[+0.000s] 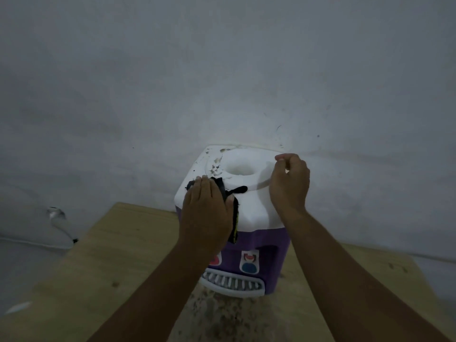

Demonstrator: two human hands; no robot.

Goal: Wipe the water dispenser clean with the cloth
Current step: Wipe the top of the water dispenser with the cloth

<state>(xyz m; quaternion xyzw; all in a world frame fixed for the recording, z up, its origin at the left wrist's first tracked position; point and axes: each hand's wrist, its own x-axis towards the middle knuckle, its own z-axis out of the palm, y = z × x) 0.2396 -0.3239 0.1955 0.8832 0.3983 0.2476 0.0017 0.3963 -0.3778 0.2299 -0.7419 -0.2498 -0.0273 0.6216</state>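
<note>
Now wiping top of water dispenser point(256, 208) on wooden table point(111, 243), with left hand point(206, 206) flat on cloth point(238, 190) at front-left, right hand point(290, 183) curled, apparently empty; next, sweep rearward over dirt specks point(214, 166)

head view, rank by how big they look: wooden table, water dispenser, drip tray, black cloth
1. wooden table
2. water dispenser
3. drip tray
4. black cloth, unsure against the tray: the left hand covers much of it

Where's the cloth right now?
Head view: the black cloth lies on the dispenser's white top, front-left, under the left hand, beside the round bottle well.
</note>
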